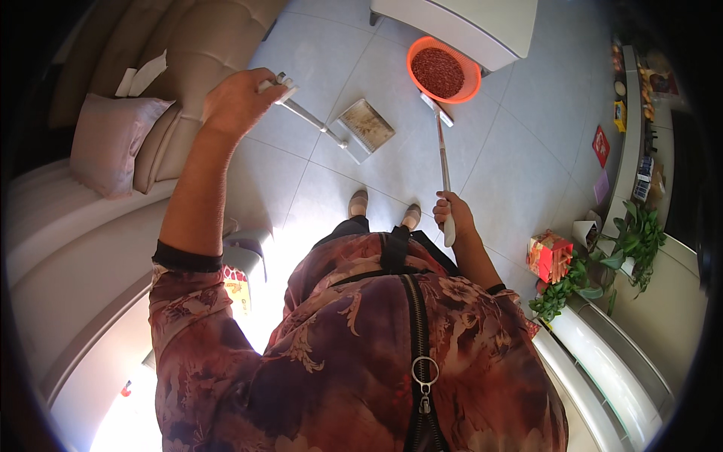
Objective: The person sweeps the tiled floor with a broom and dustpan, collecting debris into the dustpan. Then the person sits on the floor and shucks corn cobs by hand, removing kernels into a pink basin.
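Observation:
My left hand [240, 101] is raised beside the sofa and grips the top of a long-handled dustpan's pole [308, 116]. The pole runs down to the dustpan [366, 129], whose tray has brownish stains or dirt inside. In front of my right side, my right hand [454, 214] is closed around the pale grip of a long metal pole [442, 150]. A narrow, flat white head, like that of a floor squeegee or broom [436, 109], is at its far end. The head is right by an orange plastic basket [473, 85] holding many small dark red pieces, perhaps beans or peanuts.
A white table or cabinet [469, 20] stands behind the basket. The brown sofa [197, 51] with a cushion [116, 141] lines the left. At right are a red box [549, 257], green potted plants [638, 243] and a low shelf [621, 141]. Grey floor tiles [502, 164] lie between.

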A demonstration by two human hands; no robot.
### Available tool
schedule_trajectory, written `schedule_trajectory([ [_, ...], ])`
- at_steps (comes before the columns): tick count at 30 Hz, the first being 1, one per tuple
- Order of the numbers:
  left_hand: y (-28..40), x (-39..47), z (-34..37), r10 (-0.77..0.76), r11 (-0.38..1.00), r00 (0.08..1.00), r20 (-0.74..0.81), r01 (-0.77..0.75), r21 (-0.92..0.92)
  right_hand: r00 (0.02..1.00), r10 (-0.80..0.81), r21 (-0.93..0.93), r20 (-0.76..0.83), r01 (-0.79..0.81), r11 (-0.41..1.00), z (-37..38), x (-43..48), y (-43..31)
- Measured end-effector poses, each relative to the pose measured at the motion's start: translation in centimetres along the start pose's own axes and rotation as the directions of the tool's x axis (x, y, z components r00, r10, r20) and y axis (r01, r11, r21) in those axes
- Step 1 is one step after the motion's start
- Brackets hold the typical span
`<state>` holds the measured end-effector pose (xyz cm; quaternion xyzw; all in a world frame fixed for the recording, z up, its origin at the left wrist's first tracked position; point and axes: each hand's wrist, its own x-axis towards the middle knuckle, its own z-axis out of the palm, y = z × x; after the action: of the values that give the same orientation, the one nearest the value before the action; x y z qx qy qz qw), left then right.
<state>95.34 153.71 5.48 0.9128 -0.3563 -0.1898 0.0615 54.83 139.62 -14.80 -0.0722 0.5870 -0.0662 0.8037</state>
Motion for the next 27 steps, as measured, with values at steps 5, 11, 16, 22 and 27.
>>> schedule_trajectory([
  [5,0.0,-0.2,0.0,-0.009,1.0,1.0,-0.016,0.009,0.024,0.994,-0.075,-0.292,-0.074,0.05,0.955,-1.5,-2.3,1.1],
  [11,-0.2,-0.1,0.0,-0.028,1.0,1.0,0.005,0.028,0.003,0.995,-0.067,-0.181,-0.078,0.052,0.982,-1.5,-3.3,1.9],
  [16,0.6,0.0,-0.1,-0.021,1.0,1.0,0.004,0.021,0.012,0.989,-0.002,0.109,0.146,-0.014,0.994,0.5,2.5,0.1],
  [22,0.5,0.4,0.1,-0.006,0.999,1.0,-0.009,0.006,0.034,0.993,-0.069,-0.348,-0.094,0.032,0.937,1.7,2.2,0.5],
  [27,-0.1,0.5,0.1,-0.017,1.0,1.0,-0.015,0.017,0.012,0.999,-0.008,-0.289,0.046,0.021,0.957,-1.3,-1.8,-0.1],
])
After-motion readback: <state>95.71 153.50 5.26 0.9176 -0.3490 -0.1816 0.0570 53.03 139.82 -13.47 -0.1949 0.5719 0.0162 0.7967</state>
